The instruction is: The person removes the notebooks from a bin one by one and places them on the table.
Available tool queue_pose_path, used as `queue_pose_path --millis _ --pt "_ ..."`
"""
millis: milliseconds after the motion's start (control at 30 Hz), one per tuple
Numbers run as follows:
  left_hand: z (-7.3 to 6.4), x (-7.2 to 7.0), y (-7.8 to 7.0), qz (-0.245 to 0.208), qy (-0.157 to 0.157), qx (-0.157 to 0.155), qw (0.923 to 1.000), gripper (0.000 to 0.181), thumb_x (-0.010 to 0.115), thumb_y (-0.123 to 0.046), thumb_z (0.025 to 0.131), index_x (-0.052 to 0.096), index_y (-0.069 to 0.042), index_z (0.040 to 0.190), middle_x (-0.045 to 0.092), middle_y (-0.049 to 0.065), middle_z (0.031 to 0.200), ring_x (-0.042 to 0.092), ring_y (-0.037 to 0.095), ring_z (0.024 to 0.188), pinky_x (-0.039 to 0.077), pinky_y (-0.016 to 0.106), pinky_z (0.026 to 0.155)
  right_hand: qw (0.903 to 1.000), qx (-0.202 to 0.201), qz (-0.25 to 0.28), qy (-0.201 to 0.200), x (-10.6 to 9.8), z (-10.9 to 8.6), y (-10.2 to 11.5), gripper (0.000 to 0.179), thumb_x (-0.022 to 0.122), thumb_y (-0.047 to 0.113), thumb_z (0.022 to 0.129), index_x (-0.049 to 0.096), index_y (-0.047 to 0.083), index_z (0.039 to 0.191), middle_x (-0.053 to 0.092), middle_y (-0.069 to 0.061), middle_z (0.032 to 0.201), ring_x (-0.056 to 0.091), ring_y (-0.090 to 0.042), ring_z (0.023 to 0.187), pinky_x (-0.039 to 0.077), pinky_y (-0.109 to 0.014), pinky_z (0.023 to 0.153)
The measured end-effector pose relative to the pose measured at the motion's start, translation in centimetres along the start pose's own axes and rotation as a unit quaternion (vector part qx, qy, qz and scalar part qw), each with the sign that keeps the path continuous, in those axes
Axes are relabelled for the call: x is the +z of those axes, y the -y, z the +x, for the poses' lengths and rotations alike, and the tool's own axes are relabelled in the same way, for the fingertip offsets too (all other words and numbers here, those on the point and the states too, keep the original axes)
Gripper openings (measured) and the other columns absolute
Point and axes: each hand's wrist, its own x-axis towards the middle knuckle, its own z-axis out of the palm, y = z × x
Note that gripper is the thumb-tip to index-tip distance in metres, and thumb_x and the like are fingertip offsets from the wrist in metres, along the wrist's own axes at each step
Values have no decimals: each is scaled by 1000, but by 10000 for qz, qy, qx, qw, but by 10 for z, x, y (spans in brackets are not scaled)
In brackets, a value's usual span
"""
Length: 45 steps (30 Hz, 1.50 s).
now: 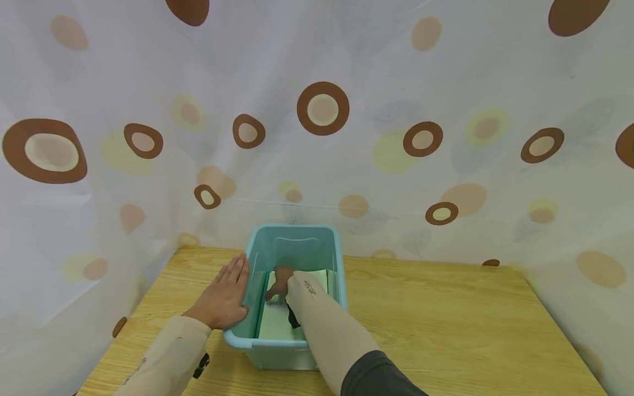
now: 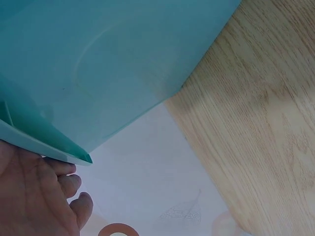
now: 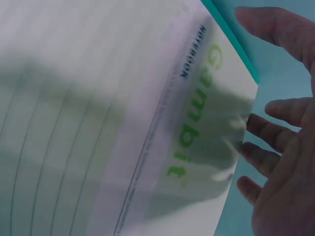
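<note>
A light-blue plastic bin (image 1: 239, 342) stands on the table. Against its left rim rests my left hand (image 1: 222, 300), fingers straight and close together; the left wrist view shows that hand (image 2: 37, 194) along the outside of the rim. My right hand (image 1: 280, 280) reaches down inside the bin, over a pale notebook (image 1: 277, 324) lying there. Seen from the right wrist, the notebook (image 3: 64, 128) has ruled lines and green "Gambit" lettering. Fingertips (image 3: 252, 152) of the right hand are right at its edge, fingers spread and loosely bent, thumb apart. The right forearm hides part of the bin.
The wooden table (image 1: 446, 313) extends to the right of the bin and a little to its left. Behind and at both sides hangs a white sheet (image 1: 376, 99) with brown and beige oval patterns.
</note>
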Motion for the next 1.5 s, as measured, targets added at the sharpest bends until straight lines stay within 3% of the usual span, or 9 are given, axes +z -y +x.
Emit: queue_pose_path --millis 133,367,500,800,1000,1500 --pt "-1 0 -1 -43 33 -18 10000 80 50 -14 80 15 17 146 10 32 155 9 45 144 13 56 115 9990 163 -417 79 -2 -3 4 80 80 36 75 46 8 142 51 -10 139 49 -25 127 43 -38 101" --pt "0 -1 0 -81 110 -73 9999 80 49 -14 81 14 17 146 8 31 156 7 45 144 12 56 115 9930 477 -1083 -49 -4 -3 7 71 75 50 76 55 13 134 49 -12 133 47 -29 122 40 -47 101" --pt "0 -1 0 -123 92 -80 9998 80 49 -14 81 14 17 146 8 31 156 7 45 144 12 56 115 9922 456 -1144 -191 -5 -3 8 72 73 52 77 54 14 135 46 -14 134 44 -30 123 39 -46 101" --pt "0 -1 -1 -156 71 -80 9998 80 49 -14 81 14 17 146 9 31 156 8 45 144 12 56 115 9942 265 -955 -405 -5 -4 13 76 72 50 78 46 6 134 53 -13 130 50 -28 120 40 -44 101" --pt "0 0 1 -108 50 -46 9999 79 48 -14 81 15 17 145 10 32 155 9 46 144 13 56 115 9905 108 -1240 -584 -6 -6 18 73 70 50 81 43 9 135 51 -16 130 46 -31 121 35 -48 102" --pt "1 1 3 -116 1 -33 9999 79 48 -13 81 15 17 145 10 32 155 9 46 143 13 56 114 9865 282 -1413 -775 -15 -6 29 68 68 47 83 43 12 136 57 -14 123 52 -28 114 36 -47 96"
